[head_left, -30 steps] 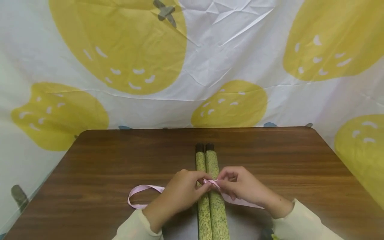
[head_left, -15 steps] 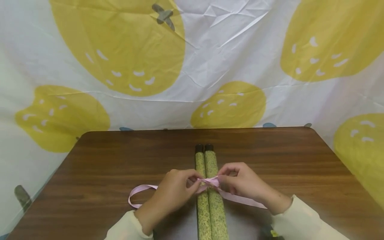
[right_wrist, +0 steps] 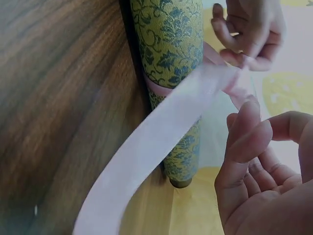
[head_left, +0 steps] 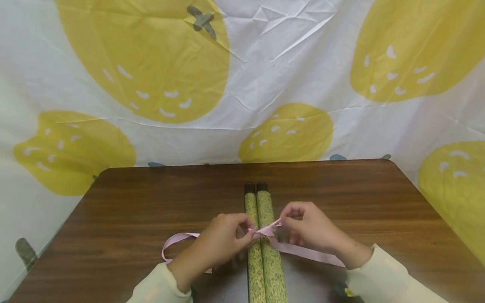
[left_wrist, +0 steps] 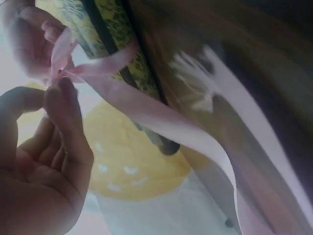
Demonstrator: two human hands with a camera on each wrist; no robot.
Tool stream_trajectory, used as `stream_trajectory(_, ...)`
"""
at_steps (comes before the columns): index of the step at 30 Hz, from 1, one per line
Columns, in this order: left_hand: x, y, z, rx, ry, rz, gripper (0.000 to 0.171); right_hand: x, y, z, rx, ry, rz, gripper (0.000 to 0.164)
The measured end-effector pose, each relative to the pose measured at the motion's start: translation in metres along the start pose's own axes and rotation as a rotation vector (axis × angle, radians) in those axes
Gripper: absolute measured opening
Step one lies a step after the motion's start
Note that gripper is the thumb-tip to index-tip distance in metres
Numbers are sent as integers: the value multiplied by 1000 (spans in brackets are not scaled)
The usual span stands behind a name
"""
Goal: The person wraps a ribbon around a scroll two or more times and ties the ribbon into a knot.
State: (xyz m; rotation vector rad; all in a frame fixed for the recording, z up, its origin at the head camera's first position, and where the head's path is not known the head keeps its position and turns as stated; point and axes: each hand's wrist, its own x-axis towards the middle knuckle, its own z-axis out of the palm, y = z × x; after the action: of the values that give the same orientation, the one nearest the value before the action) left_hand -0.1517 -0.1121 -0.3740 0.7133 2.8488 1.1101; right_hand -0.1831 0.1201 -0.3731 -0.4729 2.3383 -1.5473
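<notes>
Two parallel scroll rolls [head_left: 272, 261], covered in yellow-green floral brocade with dark end knobs, lie side by side on the table. A pink ribbon [head_left: 308, 254] passes round them and crosses on top. My left hand [head_left: 223, 237] pinches the ribbon between thumb and forefinger, just left of the crossing. At the right, my right hand [head_left: 314, 225] pinches another part of it, drawn up and taut over the rolls. One ribbon tail hangs below the right hand; the right wrist view shows it broad and flat. The left wrist view shows a frayed ribbon end [left_wrist: 195, 81].
A ribbon loop [head_left: 168, 246] lies on the brown wooden table [head_left: 151, 198] left of the left forearm. A small yellow-green thing [head_left: 349, 291] sits by the right sleeve. Behind the table hangs a white cloth [head_left: 182, 143] with yellow fruit prints.
Both hands began close together at the ribbon crossing and have drawn apart. The right hand has moved up and right, stretching the ribbon; the left has shifted left.
</notes>
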Motion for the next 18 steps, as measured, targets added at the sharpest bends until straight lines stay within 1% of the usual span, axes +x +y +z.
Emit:
stream_trajectory(2, -1, -1, -1, 26, -22, -3, 6, 0, 0, -1, -8, 15, -11, 6)
stream_trajectory(3, -2, -1, -1, 28, -19, 1, 6, -1, 0, -1, -2, 19, -13, 6)
stream_trajectory(5, -2, -1, 0, 19, 8, 25, 5, -1, 0, -2, 13, 18, -18, 5)
stream_trajectory(7, -2, -1, 1, -28, 47, 48, 5, -2, 0, -2, 38, 6, -31, 6)
stream_trajectory(9, 0, 0, 3, -100, 88, 61, 5, -2, 0, -2, 71, -6, -36, 6)
stream_trajectory(12, 1, 1, 6, -207, 110, 43, 7, -2, 0, -2, 119, -23, -49, 8)
stream_trajectory(13, 1, 1, 6, -225, 110, 31, 8, -1, 0, -2, 133, -29, -51, 8)
stream_trajectory(15, 1, 2, 7, -251, 102, 10, 10, -1, -1, -2, 156, -40, -51, 9)
stream_trajectory(18, 0, 2, 7, -249, 92, -8, 10, -2, -2, -3, 173, -64, -47, 12)
